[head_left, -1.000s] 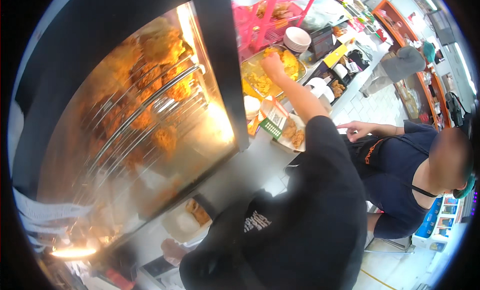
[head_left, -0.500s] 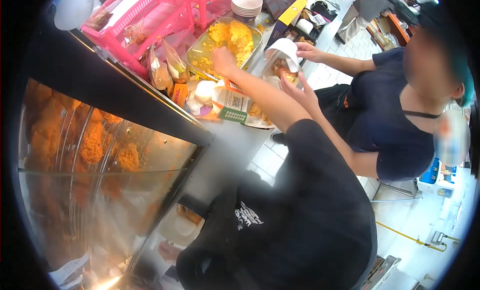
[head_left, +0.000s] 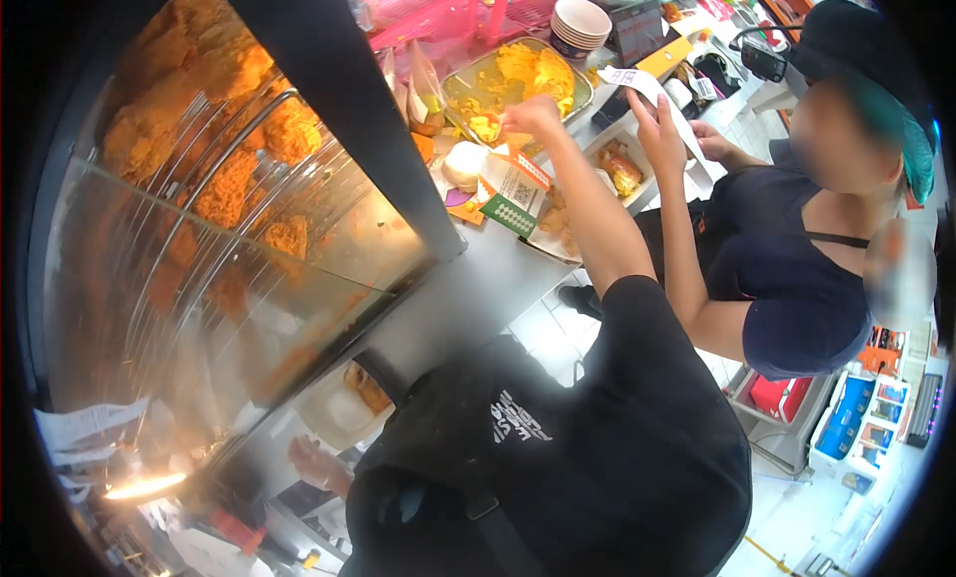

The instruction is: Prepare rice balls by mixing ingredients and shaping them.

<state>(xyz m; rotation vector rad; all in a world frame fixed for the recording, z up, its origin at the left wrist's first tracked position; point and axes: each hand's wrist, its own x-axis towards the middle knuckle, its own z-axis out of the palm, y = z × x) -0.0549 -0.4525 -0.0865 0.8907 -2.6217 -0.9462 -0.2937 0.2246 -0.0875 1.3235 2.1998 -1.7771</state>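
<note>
My right arm reaches out to a metal tray (head_left: 460,87) of crumbly yellow food (head_left: 538,71), perhaps rice. My right hand (head_left: 533,117) is closed at the tray's near edge, beside a small yellow clump; what the fingers grip is too small to name. An open printed carton (head_left: 518,194) with fried pieces stands below that forearm, next to a round white container (head_left: 465,165). At lower left my left hand (head_left: 321,464) is held low with fingers apart and nothing visible in it. Near it stands an open white box (head_left: 339,403) with a brown piece of food inside.
To the left, a heated glass cabinet (head_left: 329,248) holds fried chicken (head_left: 289,129) on wire racks. A co-worker (head_left: 787,258) at right holds a white paper slip (head_left: 662,99) above a food box (head_left: 619,169). Stacked bowls (head_left: 580,24) and pink baskets (head_left: 448,19) stand at the back.
The view has swung left, so the counter shows farther right. My right hand stays at the tray. The co-worker's white paper has moved away from the food box, which now shows more fully.
</note>
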